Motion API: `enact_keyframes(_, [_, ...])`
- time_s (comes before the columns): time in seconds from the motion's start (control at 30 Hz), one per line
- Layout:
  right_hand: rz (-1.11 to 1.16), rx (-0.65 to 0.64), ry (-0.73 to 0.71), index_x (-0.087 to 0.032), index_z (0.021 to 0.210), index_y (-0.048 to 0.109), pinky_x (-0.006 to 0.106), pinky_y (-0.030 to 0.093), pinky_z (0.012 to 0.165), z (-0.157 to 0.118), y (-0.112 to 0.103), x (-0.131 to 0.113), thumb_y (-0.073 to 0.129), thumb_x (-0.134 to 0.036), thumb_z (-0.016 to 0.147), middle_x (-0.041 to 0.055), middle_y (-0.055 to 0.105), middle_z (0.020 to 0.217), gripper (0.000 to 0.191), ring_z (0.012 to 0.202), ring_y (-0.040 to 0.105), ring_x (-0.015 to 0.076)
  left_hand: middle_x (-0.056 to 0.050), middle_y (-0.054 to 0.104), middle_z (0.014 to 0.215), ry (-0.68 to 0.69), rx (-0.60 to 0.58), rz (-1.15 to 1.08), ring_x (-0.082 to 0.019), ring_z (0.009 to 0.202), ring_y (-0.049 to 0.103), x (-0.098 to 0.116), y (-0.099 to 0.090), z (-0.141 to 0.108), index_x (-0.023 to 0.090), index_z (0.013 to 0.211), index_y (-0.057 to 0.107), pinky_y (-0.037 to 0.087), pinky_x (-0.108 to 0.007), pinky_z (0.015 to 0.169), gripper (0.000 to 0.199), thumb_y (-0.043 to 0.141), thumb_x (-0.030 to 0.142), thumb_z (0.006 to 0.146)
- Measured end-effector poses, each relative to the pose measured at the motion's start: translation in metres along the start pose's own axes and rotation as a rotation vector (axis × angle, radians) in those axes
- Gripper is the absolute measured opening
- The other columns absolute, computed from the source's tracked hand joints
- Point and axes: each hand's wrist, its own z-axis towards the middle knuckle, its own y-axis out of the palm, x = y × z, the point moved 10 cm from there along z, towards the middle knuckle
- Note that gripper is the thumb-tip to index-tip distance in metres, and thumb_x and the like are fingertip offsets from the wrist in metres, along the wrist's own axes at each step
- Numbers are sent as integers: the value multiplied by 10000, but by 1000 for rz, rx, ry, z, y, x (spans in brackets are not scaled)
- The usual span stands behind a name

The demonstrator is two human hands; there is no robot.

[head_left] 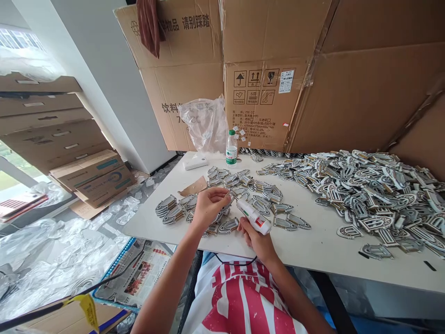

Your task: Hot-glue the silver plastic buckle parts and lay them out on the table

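Note:
My right hand [256, 237] is wrapped round a white glue gun [253, 216] with an orange and green label, its nozzle pointing up and left. My left hand [209, 205] is closed in a pinch near the nozzle. Whatever lies between its fingertips is too small to make out. Around and beneath both hands lie grey-and-gold arch-shaped pieces [229, 225], some in overlapping rows. More of these arch-shaped pieces [262, 186] lie just beyond the gun. A brown scrap of card [193, 186] rests behind my left hand.
A large heap of arch-shaped pieces [375, 190] covers the right of the white table [320, 250]. A green-capped bottle [231, 148], a clear plastic bag [205, 123] and a white box [195, 163] stand at the back. Cardboard [264, 37] walls the far side. A black cable [236, 263] crosses my lap.

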Motion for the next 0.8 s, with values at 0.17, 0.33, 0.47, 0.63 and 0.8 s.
enact_keyframes(0.17, [-29, 27, 46, -206, 650, 680, 256, 226, 420, -1, -3, 4, 839, -823, 753, -60, 470, 556, 645, 419, 326, 71, -94, 865, 925, 12, -4, -10, -280, 904, 842, -3, 2, 0, 185, 1002, 866, 707, -381, 847, 319, 942, 373, 755])
enact_keyframes(0.33, [-45, 34, 75, -214, 640, 668, 259, 226, 434, -3, -3, 6, 832, -815, 751, -70, 432, 515, 632, 429, 311, 81, -97, 868, 929, 13, 0, -5, -280, 893, 846, -3, 1, 1, 185, 1001, 865, 709, -382, 840, 318, 940, 375, 758])
enact_keyframes(0.47, [-53, 42, 76, -219, 610, 632, 264, 216, 436, -3, -4, 6, 823, -818, 756, -72, 406, 477, 644, 430, 293, 84, -97, 869, 928, 26, 4, 10, -278, 890, 847, -1, 2, 0, 187, 1000, 862, 711, -384, 837, 303, 928, 374, 771])
enact_keyframes(0.63, [-30, 28, 22, -204, 682, 688, 265, 227, 406, -1, -2, -1, 830, -810, 761, -25, 589, 599, 628, 405, 319, 66, -76, 866, 926, 125, 56, 100, -260, 873, 838, 11, 1, -4, 201, 1017, 851, 710, -383, 819, 235, 871, 344, 831])
enact_keyframes(0.8, [20, 4, 2, -188, 836, 773, 254, 201, 393, 1, -1, -5, 835, -799, 771, -4, 674, 705, 617, 376, 338, 49, -39, 871, 968, 347, 120, 277, -223, 853, 825, 37, 3, -15, 236, 1025, 841, 700, -379, 845, 132, 796, 257, 902])
